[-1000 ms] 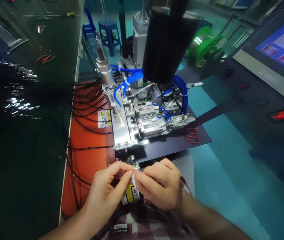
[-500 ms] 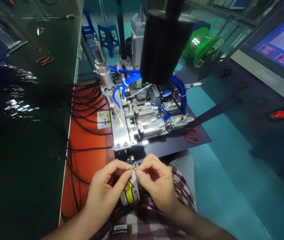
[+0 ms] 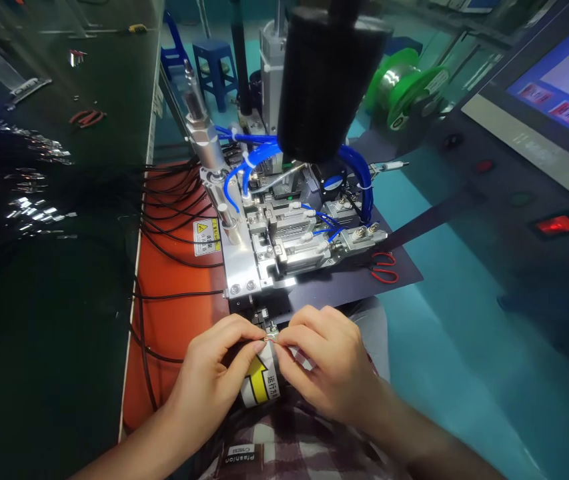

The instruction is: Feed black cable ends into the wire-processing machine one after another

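Thin coloured wires (image 3: pixel 269 339) lie between my fingertips, low in the middle of the view. My left hand (image 3: pixel 209 373) pinches them between thumb and forefinger. From the other side, my right hand (image 3: pixel 331 363) is closed on the wire ends, its thumb and forefinger near the left fingertips. Fingers cover most of the wires, so their number is unclear. Directly below the pinch is a white label with a yellow arrow (image 3: pixel 259 385). Just beyond my fingertips sits a small metal fixture (image 3: pixel 261 315) at the near end of the machine (image 3: pixel 244 267).
Metal slides with blue air tubes (image 3: pixel 264 152) fill the machine, under a black cylinder (image 3: pixel 331 87). Red-handled scissors (image 3: pixel 385 268) lie on the dark plate at right. Black cables (image 3: pixel 179 295) cross the orange surface. A green spool (image 3: pixel 404 87) and control panel (image 3: pixel 539 193) stand right.
My right hand has turned and shifted slightly right, its fingers more extended over the wires. The left hand keeps its pinch in nearly the same place. Fewer coloured wires show between the fingertips.
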Demonstrator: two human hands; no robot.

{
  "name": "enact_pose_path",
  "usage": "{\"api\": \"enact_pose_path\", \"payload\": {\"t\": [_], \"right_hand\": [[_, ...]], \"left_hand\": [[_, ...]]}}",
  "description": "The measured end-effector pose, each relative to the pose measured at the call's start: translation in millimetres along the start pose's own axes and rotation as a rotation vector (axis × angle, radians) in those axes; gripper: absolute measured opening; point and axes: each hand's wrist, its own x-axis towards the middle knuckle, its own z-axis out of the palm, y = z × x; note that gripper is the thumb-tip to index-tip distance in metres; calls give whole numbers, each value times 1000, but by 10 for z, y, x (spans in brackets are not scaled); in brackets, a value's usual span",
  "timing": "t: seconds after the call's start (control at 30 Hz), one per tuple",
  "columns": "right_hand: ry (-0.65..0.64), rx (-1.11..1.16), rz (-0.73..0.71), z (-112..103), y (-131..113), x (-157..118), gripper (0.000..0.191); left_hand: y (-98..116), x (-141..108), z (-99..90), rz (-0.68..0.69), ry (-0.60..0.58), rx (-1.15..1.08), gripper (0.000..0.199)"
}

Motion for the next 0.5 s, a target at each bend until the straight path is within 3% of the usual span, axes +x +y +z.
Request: {"api": "enact_pose_path", "payload": {"t": [0.07, 0.13, 0.2, 0.3, 0.4, 0.5], "right_hand": [[-105, -73, -18, -99, 8, 42, 10], [-217, 44, 104, -174, 56, 108, 11], [-354, 364, 310, -196, 143, 179, 12], [-525, 945, 567, -94, 267, 234, 12], [-370, 1240, 655, 129, 261, 188, 16], [-76, 1250, 653, 340, 134, 81, 19]], "left_hand": [[0, -1, -17, 104, -91, 64, 15], [18, 6, -33, 148, -175, 50, 19], [53, 18, -45, 125, -196, -5, 18], [115, 33, -54, 26, -126, -140, 13], [138, 34, -42, -111, -26, -302, 10], [101, 19, 4, -295, 27, -488, 14]]}}
